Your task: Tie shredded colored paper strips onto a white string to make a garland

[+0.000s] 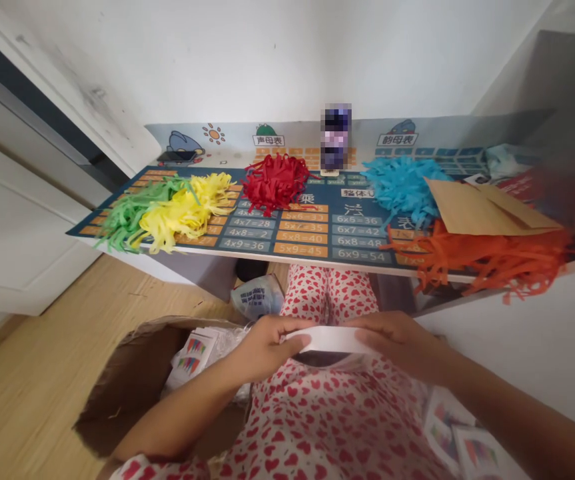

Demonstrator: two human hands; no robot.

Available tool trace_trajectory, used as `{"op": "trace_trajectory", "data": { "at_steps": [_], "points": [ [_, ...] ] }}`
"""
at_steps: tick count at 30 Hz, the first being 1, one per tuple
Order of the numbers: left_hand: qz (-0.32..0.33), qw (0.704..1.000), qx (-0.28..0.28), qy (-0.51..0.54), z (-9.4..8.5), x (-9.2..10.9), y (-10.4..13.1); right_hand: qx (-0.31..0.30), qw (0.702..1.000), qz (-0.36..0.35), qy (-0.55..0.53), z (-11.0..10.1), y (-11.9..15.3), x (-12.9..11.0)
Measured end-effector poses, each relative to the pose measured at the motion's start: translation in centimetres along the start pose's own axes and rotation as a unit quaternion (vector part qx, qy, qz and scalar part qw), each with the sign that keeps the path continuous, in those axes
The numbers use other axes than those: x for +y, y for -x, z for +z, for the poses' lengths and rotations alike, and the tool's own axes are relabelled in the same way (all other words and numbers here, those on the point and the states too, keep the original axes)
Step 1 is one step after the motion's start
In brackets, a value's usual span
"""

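Over my lap, a flat white strip (334,339) is stretched between my two hands, with something clear and dark, perhaps plastic film, hanging just below it. My left hand (270,343) pinches its left end between thumb and fingers. At the other end, my right hand (400,339) has its fingers closed on the strip too. On the table beyond lie bundles of cut paper strips: green (134,207), yellow (187,210), red (277,181), blue (407,189) and orange (492,260). A folded brown paper piece (487,210) rests on the orange bundle.
A printed mat (302,240) covers the table. An open cardboard box (117,387) with printed packets (194,357) stands at my left. More printed packets (477,450) lie at my right. A plastic bag (257,297) is under the table; a pixelated object (336,137) stands at the back.
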State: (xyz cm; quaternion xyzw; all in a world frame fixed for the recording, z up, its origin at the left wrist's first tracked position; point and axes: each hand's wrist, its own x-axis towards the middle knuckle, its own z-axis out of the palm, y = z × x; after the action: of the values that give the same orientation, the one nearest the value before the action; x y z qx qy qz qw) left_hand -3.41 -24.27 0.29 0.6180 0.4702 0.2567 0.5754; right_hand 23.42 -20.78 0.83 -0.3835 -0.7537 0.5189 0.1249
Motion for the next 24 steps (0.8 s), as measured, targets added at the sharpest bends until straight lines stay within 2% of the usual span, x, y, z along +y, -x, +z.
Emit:
{"op": "trace_trajectory", "data": {
  "at_steps": [5, 7, 10, 13, 16, 18, 20, 22, 24],
  "points": [
    [0.022, 0.994, 0.097, -0.039, 0.3, -0.2, 0.1, 0.019, 0.999, -0.016, 0.022, 0.0, 0.3, 0.1],
    [0.015, 0.996, 0.091, -0.003, 0.3, -0.4, 0.2, 0.015, 0.999, -0.025, 0.031, 0.0, 0.4, -0.1],
    [-0.011, 0.997, 0.044, 0.061, 0.1, -0.7, 0.4, 0.010, 0.999, -0.026, 0.031, -0.1, 0.6, -0.5],
    [-0.022, 0.997, 0.007, 0.068, -0.2, -0.5, 0.4, 0.003, 0.999, -0.029, 0.024, -0.3, 0.6, -0.5],
    [-0.024, 0.997, 0.019, 0.065, -0.2, -0.3, 0.3, 0.013, 0.999, -0.034, 0.016, 0.0, 0.7, 0.4],
    [-0.007, 0.997, 0.048, 0.063, 0.0, -0.6, 0.3, 0.069, 0.997, -0.043, -0.011, 1.0, 1.0, 1.7],
    [0.054, 0.994, 0.067, 0.063, 0.5, -1.7, 0.4, 0.175, 0.979, -0.072, -0.073, 2.7, 1.2, 3.4],
    [0.137, 0.987, 0.066, 0.060, 1.2, -3.4, 0.6, 0.288, 0.939, -0.119, -0.146, 5.0, 1.2, 4.9],
    [0.198, 0.977, 0.063, 0.042, 2.1, -5.3, 0.7, 0.363, 0.898, -0.159, -0.189, 7.2, 0.8, 5.8]
  ]
}}
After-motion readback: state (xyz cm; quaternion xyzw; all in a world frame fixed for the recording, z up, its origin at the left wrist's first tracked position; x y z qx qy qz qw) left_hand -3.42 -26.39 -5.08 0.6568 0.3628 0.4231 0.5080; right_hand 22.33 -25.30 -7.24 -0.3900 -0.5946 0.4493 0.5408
